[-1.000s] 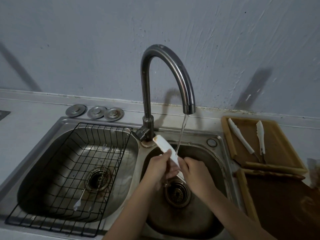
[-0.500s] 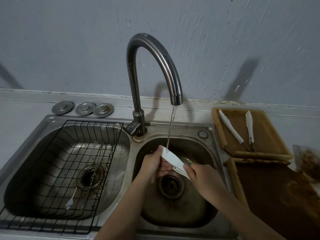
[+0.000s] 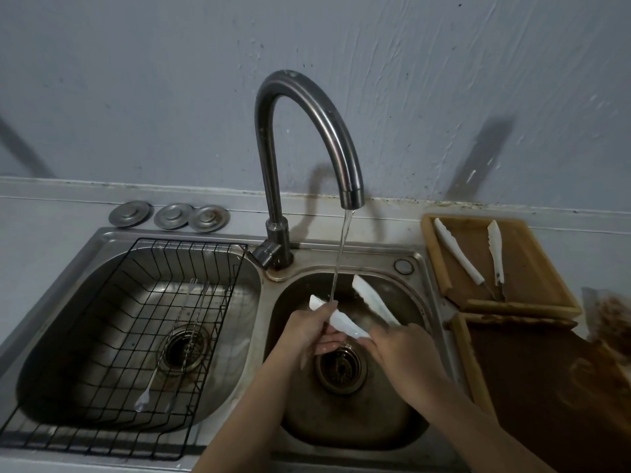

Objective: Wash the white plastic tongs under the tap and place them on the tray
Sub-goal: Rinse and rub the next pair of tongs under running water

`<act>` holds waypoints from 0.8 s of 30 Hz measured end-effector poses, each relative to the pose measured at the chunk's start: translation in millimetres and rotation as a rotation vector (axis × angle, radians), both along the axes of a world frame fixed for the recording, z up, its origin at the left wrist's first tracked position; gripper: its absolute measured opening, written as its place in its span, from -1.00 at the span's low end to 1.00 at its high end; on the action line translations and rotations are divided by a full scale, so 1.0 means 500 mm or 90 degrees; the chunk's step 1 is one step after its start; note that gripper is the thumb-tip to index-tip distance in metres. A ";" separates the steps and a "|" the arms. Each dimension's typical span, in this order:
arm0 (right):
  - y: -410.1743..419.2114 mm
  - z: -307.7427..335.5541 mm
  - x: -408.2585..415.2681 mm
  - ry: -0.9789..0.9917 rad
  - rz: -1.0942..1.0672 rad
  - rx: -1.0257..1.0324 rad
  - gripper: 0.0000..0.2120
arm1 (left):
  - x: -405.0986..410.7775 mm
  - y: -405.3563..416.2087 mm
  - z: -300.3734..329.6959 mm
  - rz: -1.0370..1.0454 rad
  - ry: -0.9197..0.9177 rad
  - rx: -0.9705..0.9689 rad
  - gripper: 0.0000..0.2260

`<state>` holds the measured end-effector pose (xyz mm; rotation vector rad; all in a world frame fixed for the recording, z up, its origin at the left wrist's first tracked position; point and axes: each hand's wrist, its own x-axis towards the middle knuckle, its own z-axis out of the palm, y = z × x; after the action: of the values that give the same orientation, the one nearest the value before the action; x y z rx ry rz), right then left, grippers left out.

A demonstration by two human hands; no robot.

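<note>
White plastic tongs (image 3: 345,322) are spread open over the right sink bowl (image 3: 403,418), one arm under the stream of water from the curved tap (image 3: 307,107). My left hand (image 3: 312,331) grips the near arm, with the thumb on top. My right hand (image 3: 399,346) holds the tongs at their hinged end. The other arm (image 3: 372,298) points up toward the back of the bowl. A wooden tray (image 3: 532,302) at the right holds another pair of white tongs (image 3: 457,250).
The left sink bowl (image 3: 102,254) holds a black wire rack (image 3: 112,353) with thin metal utensils. Three metal sink plugs (image 3: 169,216) lie on the ledge behind it. A second wooden tray (image 3: 471,367) sits at the near right.
The tongs have opened wider, their two arms now spread apart. My left hand has shifted along the near arm under the water. The camera view has moved slightly.
</note>
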<state>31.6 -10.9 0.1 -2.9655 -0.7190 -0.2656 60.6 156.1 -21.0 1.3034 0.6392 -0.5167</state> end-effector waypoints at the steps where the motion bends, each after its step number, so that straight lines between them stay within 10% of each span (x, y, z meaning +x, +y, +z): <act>1: 0.002 -0.001 0.000 -0.044 0.010 -0.015 -0.77 | 0.001 -0.002 0.000 0.012 -0.003 -0.027 -0.70; 16: -0.034 -0.028 -0.001 0.215 -0.100 0.323 -0.39 | 0.035 -0.012 -0.009 0.087 -0.089 -0.033 -0.51; 24: -0.029 -0.028 0.004 0.232 -0.183 0.307 -0.84 | 0.045 -0.048 0.002 0.228 -0.040 -0.121 -0.69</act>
<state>33.6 -25.5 -14.0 -2.5347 -0.1539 0.0802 83.2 132.1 -20.0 0.9941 0.7333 -0.2352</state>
